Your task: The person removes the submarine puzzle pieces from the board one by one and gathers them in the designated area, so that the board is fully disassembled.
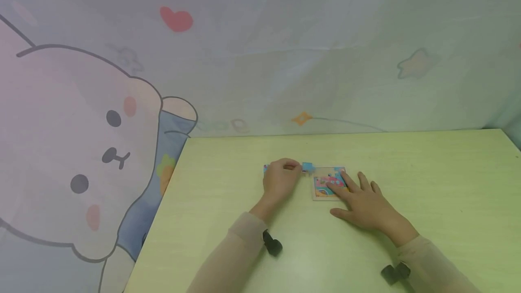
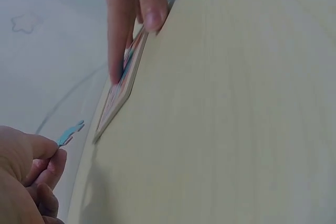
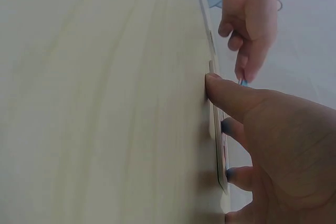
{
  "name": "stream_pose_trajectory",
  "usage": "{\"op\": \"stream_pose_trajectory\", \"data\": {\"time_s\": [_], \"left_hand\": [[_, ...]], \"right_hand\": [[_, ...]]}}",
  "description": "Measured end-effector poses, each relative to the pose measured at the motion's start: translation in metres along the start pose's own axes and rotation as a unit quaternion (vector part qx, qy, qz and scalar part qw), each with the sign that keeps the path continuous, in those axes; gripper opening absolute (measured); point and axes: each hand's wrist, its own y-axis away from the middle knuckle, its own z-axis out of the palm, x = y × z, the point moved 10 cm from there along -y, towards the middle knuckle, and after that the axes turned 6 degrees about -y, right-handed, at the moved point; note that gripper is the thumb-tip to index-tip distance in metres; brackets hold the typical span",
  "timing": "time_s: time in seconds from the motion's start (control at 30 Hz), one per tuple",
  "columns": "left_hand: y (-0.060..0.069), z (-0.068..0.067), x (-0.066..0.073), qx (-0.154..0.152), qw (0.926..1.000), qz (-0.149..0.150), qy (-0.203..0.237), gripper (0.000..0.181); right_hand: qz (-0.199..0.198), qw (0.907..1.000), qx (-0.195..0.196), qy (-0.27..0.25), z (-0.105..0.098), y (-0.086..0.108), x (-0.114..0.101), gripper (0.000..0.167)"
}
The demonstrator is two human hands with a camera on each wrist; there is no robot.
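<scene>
Pinching a light-blue puzzle piece (image 1: 307, 167) between thumb and fingers of the left hand (image 1: 280, 180), on the side facing the right hand (image 1: 366, 205). With the right, grasping nothing; resting spread fingers on the puzzle board (image 1: 323, 172). Find that board on the desk (image 1: 447, 184) between both hands, just beside the pinched piece and partly covered by the right fingers. Note pieces laid in its nearer part, and bare wood at the far edge toward the left hand. See also a patterned piece (image 1: 266, 167) past the left hand's outer side, mostly hidden. Beyond both hands, see a printed cloth (image 1: 285, 58).

Could drop the blue piece from so slight a grip, with only one edge held. Could jam it against laid pieces if brought in tilted or turned wrongly. Might also skid the board if pushed sideways under too light a right hand.
</scene>
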Motion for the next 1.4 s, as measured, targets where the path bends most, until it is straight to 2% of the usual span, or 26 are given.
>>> {"op": "stream_pose_trajectory", "data": {"time_s": [0.3, 0.5, 0.63, 1.2, 1.4], "left_hand": [[-0.005, -0.035, -0.031, 0.011, 0.9995, -0.025, -0.013, 0.015], [-0.010, -0.046, -0.049, 0.020, 0.9984, -0.044, -0.029, 0.016], [-0.012, -0.050, -0.056, 0.025, 0.9975, -0.054, -0.040, 0.014], [-0.018, -0.049, -0.057, 0.013, 0.9958, -0.050, -0.075, 0.009], [-0.015, -0.051, -0.048, 0.019, 0.9959, -0.028, -0.084, 0.010]], "right_hand": [[0.003, 1.0000, -0.004, -0.003, 0.001, 0.000, 0.002, 0.072], [0.004, 1.0000, -0.003, -0.003, 0.000, 0.001, 0.000, 0.071], [0.002, 1.0000, -0.002, -0.002, -0.001, 0.001, -0.002, 0.070], [0.010, 0.9999, -0.004, -0.004, 0.000, 0.001, 0.000, 0.071], [0.011, 0.9999, -0.006, -0.008, -0.002, 0.001, -0.002, 0.071]]}}
